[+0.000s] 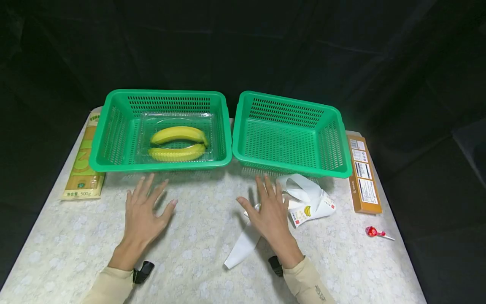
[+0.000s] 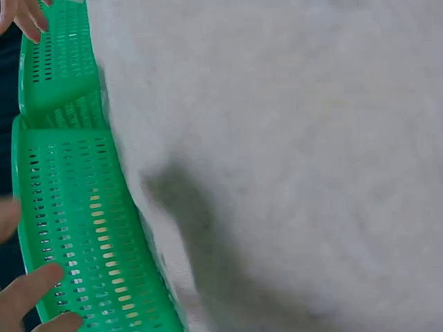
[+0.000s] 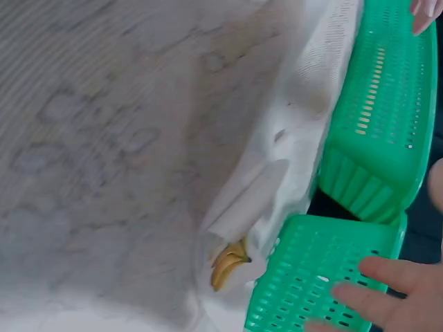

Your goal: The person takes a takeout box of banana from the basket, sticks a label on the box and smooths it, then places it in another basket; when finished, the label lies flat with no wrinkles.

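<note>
My left hand (image 1: 143, 217) is held with fingers spread, near the front of the left green basket (image 1: 161, 166), holding nothing. Fingers of my right hand (image 1: 271, 213) are also spread, and it holds nothing. Partly beneath the right hand lies a white strip (image 1: 243, 247) that runs into a looped, folded end printed with bananas (image 1: 313, 211); the hand covers part of it, and whether they touch I cannot tell. Inside the left basket, a clear plastic box (image 1: 146, 126) has two yellow bananas (image 1: 178, 134) in it. The right green basket (image 1: 288, 167) has nothing visible inside.
A long yellow-green packet (image 1: 83, 169) marked 500g lies left of the left basket. On the right side are an orange-brown box (image 1: 365, 177) with white labels and a red-wrapped lollipop (image 1: 372, 231). A pale patterned cloth (image 1: 197, 236) covers the table, and dark fabric (image 1: 228, 42) hangs behind.
</note>
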`<state>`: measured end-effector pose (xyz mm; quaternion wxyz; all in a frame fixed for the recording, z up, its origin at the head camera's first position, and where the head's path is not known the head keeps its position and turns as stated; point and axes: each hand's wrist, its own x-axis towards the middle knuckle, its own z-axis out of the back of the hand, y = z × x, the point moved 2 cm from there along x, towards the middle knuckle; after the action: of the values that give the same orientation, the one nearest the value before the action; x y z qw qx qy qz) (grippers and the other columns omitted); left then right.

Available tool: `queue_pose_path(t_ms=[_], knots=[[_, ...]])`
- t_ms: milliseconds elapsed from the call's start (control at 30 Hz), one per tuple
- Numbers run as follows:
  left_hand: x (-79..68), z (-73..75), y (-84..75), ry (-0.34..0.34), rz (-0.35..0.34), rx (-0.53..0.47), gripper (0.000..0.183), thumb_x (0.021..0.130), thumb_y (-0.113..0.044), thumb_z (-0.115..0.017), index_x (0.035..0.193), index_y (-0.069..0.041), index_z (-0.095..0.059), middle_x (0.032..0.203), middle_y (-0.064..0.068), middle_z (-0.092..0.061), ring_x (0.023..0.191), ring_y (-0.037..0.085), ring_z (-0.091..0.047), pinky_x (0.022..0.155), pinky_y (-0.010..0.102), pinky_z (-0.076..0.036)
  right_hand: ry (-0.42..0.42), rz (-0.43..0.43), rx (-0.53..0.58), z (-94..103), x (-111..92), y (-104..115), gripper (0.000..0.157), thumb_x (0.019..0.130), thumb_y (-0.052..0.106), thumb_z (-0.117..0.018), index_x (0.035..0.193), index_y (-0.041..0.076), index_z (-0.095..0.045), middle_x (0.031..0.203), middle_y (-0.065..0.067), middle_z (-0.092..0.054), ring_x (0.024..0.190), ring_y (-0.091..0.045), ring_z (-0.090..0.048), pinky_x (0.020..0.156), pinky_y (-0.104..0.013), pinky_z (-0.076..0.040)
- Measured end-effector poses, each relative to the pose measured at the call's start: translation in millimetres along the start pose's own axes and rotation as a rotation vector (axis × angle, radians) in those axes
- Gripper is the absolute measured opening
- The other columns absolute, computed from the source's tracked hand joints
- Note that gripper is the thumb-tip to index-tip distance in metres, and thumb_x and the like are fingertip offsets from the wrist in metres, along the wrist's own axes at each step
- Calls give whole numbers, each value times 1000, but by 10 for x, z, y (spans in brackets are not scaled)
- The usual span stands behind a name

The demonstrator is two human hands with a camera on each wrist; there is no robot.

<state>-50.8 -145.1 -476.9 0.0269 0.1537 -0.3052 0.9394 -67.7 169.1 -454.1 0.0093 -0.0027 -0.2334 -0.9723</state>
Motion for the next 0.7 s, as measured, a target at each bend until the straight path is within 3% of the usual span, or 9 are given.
queue_pose_path(t_ms=[100,200,300,400,533,700], knots=[[4,37,5,-168,3,-115,33,88,-13,-71,120,-4,-72,134,21,-64,126,44,-57,104,63,-42,-103,111,103,26,20,57,60,96,48,-64,139,6,-59,139,-17,-62,130,-40,-57,106,-58,-46],[17,86,21,-294,-15,-187,21,91,-3,-67,109,1,-75,106,21,-74,99,39,-69,89,43,-53,-175,214,194,64,59,130,33,97,29,-68,118,3,-72,113,-15,-75,102,-32,-72,87,-48,-58],[47,136,38,-365,-46,-207,20,92,0,-63,107,2,-76,88,20,-75,78,35,-71,80,20,-51,-203,282,271,120,131,224,18,97,14,-67,109,4,-76,101,-12,-78,92,-26,-74,80,-42,-59],[77,175,61,-416,-62,-215,22,90,3,-62,108,1,-76,80,19,-75,67,33,-69,76,6,-44,-205,334,325,184,209,333,16,97,7,-65,108,4,-76,98,-10,-78,88,-24,-74,74,-40,-59],[140,248,90,-479,-69,-232,24,88,6,-62,107,1,-77,79,21,-75,63,30,-66,74,3,-41,-183,365,337,237,301,483,17,98,9,-64,109,5,-76,100,-9,-78,89,-23,-73,76,-38,-59],[362,395,117,-543,-56,-284,22,91,4,-63,108,1,-77,82,24,-74,70,1,-60,73,1,-40,-149,331,375,244,424,672,20,101,19,-62,111,9,-76,104,-6,-76,94,-21,-70,81,-38,-57]])
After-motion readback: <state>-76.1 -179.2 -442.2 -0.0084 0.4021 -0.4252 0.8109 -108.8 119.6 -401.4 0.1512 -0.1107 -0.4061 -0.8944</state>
